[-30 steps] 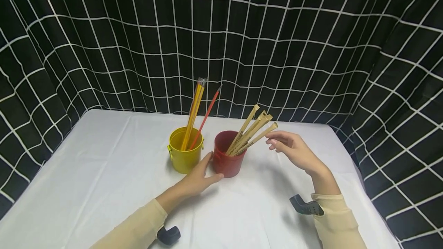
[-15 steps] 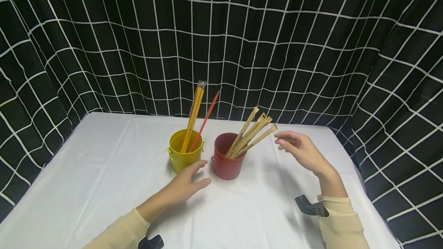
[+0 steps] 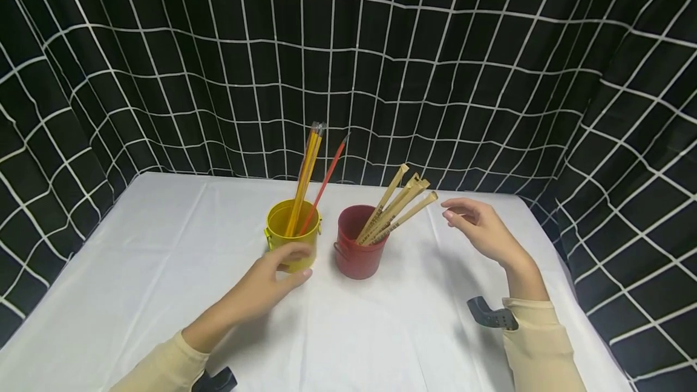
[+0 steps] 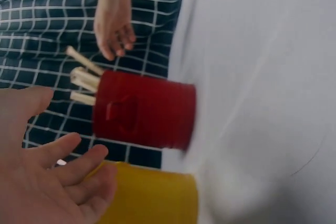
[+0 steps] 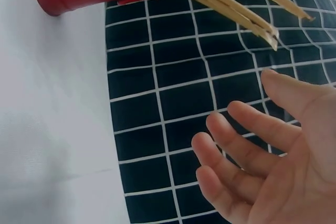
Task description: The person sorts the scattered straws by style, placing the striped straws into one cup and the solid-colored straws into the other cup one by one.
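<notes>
A red bucket [image 3: 359, 262] stands upright at mid-table, holding several paper-wrapped sticks [image 3: 400, 204] that lean to the right. Just left of it is a yellow bucket [image 3: 276, 245] with yellow pencils [image 3: 306, 180] and one red pencil [image 3: 328, 180] inside. My left hand [image 3: 264, 283] hovers in front of the yellow bucket, overlapping its lower part in the head view, fingers loosely bent and holding nothing. Right of the stick ends, my right hand [image 3: 481, 231] is raised with relaxed fingers; its palm [image 5: 294, 182] shows bare in the right wrist view.
A white cloth [image 3: 141, 259] covers the table. Behind and at both sides hangs a black curtain [image 3: 348, 65] with a white grid. Dark wrist cameras [image 3: 492, 314] sit on both sleeves.
My left hand has come away from the red bucket, moving left and toward me. My right hand has drifted a little to the right, away from the sticks. Both buckets stay put.
</notes>
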A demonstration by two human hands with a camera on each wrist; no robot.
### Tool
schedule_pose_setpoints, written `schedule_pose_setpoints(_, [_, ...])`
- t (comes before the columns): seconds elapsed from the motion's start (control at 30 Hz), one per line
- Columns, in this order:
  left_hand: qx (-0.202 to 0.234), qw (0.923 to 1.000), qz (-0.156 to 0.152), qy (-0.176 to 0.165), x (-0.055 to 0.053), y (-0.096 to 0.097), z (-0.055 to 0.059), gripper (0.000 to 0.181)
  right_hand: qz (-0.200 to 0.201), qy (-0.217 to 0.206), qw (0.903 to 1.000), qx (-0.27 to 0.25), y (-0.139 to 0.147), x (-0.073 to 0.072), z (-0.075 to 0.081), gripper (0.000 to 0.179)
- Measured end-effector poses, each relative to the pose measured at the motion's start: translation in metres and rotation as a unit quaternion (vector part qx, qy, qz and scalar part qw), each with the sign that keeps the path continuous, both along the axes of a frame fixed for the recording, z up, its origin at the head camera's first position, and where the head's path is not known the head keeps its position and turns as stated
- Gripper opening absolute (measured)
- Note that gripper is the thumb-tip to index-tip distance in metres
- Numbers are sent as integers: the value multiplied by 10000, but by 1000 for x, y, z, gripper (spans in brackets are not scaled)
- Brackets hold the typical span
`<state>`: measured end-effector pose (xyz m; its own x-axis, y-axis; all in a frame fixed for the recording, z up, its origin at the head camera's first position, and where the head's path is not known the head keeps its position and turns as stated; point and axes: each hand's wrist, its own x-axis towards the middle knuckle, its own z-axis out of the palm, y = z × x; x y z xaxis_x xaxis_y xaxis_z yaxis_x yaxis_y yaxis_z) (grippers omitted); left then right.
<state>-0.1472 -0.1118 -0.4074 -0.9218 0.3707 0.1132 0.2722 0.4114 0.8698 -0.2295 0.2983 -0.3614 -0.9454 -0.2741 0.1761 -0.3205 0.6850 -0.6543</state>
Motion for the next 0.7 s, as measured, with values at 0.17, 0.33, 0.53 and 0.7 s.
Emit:
schedule_pose_setpoints(0.17, [217,9986,258,399,0,-12,14,41,-157,92,9998,106,1,-5,1,38])
schedule_pose_setpoints(0.33, [428,9939,721,716,-1,-24,26,33,-226,90,9997,102,2,-7,1,39])
schedule_pose_setpoints(0.53, [548,9874,1238,815,-11,-36,35,29,-283,69,9996,63,0,-7,0,38])
schedule_pose_setpoints(0.7, [529,9821,1539,946,-23,-45,39,30,-331,160,9993,13,-5,-8,-4,39])
